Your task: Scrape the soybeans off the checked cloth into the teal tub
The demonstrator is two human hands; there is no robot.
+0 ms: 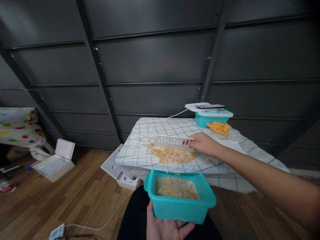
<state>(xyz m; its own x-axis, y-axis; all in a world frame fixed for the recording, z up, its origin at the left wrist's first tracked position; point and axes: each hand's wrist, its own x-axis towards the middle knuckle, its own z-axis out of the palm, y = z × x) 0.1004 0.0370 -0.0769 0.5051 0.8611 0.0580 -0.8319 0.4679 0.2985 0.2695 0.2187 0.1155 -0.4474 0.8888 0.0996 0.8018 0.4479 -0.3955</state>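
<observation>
My left hand (165, 228) holds a teal plastic tub (181, 208) from below, just under the near edge of a low table. The tub has a layer of yellow beans (175, 188) inside. My right hand (203, 144) grips one end of a white slotted plastic tray (172, 142) that stands on edge on the table. A heap of yellow beans (172, 156) lies against the tray on the near side. A few beans are falling off the table edge toward the tub.
The table wears a white checked cloth (140, 151). At its far right stand a teal container with a white lid (211, 115), a phone on it, and an orange cloth (219, 127). Open white boxes (56, 160) and a cable (100, 226) lie on the wooden floor.
</observation>
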